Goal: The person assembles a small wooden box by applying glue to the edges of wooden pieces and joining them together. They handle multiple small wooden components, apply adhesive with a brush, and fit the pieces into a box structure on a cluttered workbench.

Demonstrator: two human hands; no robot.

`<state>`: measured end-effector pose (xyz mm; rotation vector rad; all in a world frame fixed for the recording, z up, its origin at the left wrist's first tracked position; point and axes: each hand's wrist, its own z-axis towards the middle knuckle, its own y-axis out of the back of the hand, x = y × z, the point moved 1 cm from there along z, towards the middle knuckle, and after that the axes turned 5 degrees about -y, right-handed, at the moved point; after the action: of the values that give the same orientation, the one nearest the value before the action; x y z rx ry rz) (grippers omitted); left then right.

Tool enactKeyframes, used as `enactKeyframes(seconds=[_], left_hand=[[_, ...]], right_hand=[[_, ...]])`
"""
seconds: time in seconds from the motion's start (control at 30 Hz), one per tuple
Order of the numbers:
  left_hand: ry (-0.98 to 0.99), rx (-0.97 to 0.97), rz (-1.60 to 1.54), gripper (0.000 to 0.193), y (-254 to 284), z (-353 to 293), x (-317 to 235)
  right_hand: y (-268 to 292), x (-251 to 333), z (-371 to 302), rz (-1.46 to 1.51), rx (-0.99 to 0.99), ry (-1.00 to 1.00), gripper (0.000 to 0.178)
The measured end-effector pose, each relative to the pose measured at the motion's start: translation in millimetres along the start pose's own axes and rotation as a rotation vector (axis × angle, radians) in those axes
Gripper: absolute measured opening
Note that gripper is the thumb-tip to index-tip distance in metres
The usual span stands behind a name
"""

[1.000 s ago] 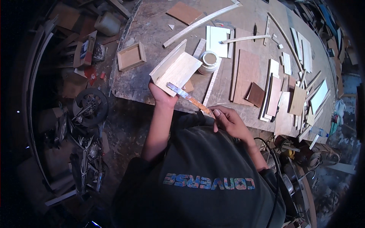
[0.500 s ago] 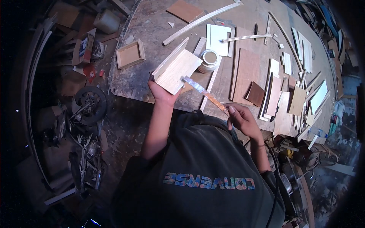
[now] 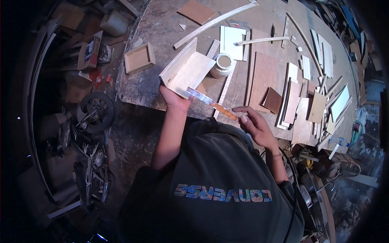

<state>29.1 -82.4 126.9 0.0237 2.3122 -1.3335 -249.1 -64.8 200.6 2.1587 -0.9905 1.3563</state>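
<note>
Left hand: our left hand (image 3: pixel 175 101) grips the near corner of a pale wooden L-shaped piece (image 3: pixel 187 69), two boards joined at an angle, and holds it lifted over the near edge of the worktop (image 3: pixel 162 30).
Right hand: our right hand (image 3: pixel 252 123) pinches the orange handle end of a flat stick (image 3: pixel 210 103); the stick's pale, smeared tip lies against the lower edge of the wooden piece.
Wooden piece: it sits left of centre, tilted, with its upright board on the far left side.
Glue tub: a small round white tub (image 3: pixel 222 65) stands open on the worktop just right of the wooden piece.
Small frame: a square wooden frame (image 3: pixel 139 58) lies flat on the worktop's left edge, apart from our hands.
Boards: brown and pale panels, strips and offcuts (image 3: pixel 302 105) lie spread across the right half of the worktop.
Floor: a dark wheel (image 3: pixel 96 111) and tangled scrap lie on the floor to the left.
</note>
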Motion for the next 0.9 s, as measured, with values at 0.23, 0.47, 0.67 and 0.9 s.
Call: enactKeyframes(seconds=[0.23, 0.47, 0.67, 0.9], left_hand=[[0.026, 0.068, -0.13, 0.06, -14, -7, 4], [0.029, 0.093, -0.102, 0.059, -21, -12, 5], [0.015, 0.019, -0.087, 0.058, -16, -7, 5], [0.09, 0.166, -0.173, 0.06, -5, -4, 3]], right_hand=[[-12, 6, 25, -0.213, -0.083, 0.104, 0.033], [-24, 8, 39, -0.282, -0.146, 0.294, 0.034], [-10, -3, 22, -0.314, -0.174, 0.253, 0.033], [14, -11, -3, -0.329, -0.289, 0.141, 0.03]])
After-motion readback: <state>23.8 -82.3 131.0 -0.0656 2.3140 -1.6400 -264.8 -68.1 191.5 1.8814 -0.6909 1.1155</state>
